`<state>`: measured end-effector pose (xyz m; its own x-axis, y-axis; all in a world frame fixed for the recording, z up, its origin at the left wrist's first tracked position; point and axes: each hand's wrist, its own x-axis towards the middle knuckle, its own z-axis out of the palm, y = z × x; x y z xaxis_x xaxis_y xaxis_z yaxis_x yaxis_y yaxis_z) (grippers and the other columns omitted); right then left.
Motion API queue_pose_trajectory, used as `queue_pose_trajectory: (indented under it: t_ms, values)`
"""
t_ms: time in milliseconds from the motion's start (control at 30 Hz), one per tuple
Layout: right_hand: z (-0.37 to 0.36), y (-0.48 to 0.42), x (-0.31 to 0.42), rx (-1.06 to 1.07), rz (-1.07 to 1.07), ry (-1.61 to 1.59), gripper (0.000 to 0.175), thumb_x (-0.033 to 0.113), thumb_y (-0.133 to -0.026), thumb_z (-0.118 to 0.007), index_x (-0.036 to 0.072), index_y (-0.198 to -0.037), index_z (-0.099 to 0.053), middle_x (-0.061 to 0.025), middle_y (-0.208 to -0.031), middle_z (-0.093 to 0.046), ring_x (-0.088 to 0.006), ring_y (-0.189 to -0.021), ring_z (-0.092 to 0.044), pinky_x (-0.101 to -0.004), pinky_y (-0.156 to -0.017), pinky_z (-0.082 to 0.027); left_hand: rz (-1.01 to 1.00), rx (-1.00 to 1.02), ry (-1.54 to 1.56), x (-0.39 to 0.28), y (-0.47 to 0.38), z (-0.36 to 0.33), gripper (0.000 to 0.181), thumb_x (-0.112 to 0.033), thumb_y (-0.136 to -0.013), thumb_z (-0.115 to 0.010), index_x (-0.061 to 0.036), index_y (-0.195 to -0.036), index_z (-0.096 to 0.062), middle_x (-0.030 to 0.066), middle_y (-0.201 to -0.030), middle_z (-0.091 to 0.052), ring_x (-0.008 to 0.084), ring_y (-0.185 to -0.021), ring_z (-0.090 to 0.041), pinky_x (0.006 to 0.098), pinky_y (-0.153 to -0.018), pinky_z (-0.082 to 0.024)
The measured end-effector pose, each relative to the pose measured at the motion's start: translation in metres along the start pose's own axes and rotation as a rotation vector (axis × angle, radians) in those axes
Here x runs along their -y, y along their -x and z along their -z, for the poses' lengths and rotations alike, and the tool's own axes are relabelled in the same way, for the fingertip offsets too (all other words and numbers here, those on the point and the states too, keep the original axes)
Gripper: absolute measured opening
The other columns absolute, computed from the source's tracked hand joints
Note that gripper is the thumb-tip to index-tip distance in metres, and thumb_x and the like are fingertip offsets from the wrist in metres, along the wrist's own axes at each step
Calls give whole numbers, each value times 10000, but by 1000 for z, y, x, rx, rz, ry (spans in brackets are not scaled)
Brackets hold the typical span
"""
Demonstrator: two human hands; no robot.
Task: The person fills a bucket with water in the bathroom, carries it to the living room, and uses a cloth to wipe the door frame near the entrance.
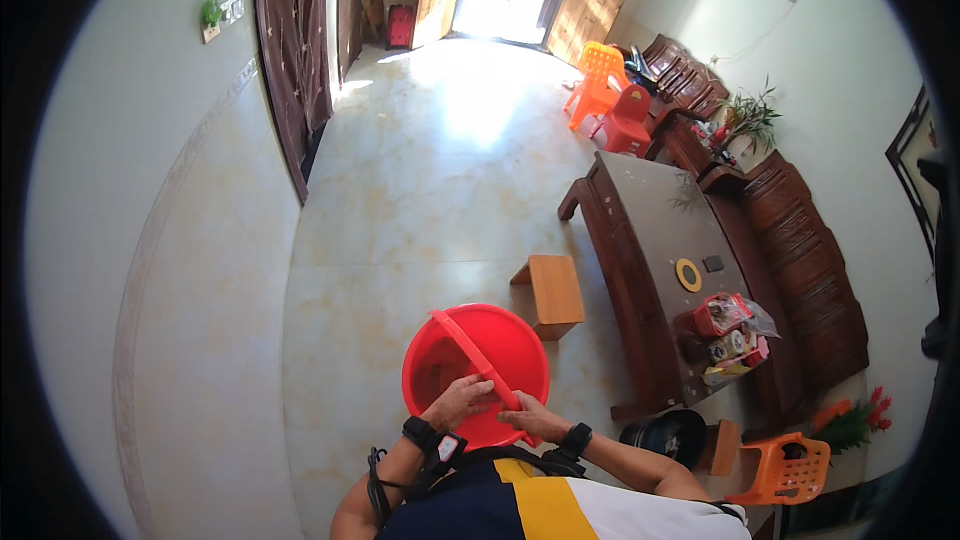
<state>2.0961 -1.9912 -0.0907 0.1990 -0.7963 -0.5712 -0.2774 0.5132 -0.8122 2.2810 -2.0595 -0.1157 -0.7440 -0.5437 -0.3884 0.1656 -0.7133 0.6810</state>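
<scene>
A red plastic bucket (517, 330) stands in front of me, its wide mouth facing up towards me. Its red handle (469, 345) crosses over the opening from the far left rim to the near right. My right hand (538, 417) is closed around the near end of this handle. Just left of the handle, my left hand (459, 399) hovers over the bucket's mouth, fingers extended and slightly apart, with the fingertips close to the handle. Whether they touch it is hard to tell. Shadow covers the left part of the bucket's inside.
A small wooden stool (556, 291) stands right behind the bucket. Further right is a dark wooden table (652, 217) bearing a red container (709, 319) and packets. Orange chairs (784, 469) (596, 82) stand nearby. A tiled wall (217, 277) runs along the left.
</scene>
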Motion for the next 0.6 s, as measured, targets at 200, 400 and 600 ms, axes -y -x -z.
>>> queue_pose_trajectory:
  t_ms: [200, 400, 600]
  values:
    - [10, -149, 81, 81, 77, -103, 327, 198, -865, -620, 31, -1105, -475, 5, -866, -511, -62, -746, -473, -224, -639, -412, -2, -60, -12, -114, -60, 102, 293, -237, -908, -528, -106, -1170, -517, 32, -1107, -576, 143, -1001, -553, 330, -850, -462]
    - [49, -273, 182, 155, 40, -201, 266, 133, -860, -602, 7, -1079, -517, -34, -893, -562, -108, -796, -544, -242, -686, -453, 95, -141, -15, -230, -133, 181, 345, -271, -891, -557, -106, -1185, -487, 33, -1079, -580, 144, -965, -564, 319, -851, -461]
    - [91, -389, 238, 68, -18, -184, 233, 129, -860, -594, 16, -1053, -527, 1, -822, -531, -56, -672, -469, -229, -551, -392, 182, -42, 33, -327, -225, 249, 320, -290, -888, -566, -119, -1143, -478, 43, -1084, -581, 174, -930, -587, 328, -791, -478]
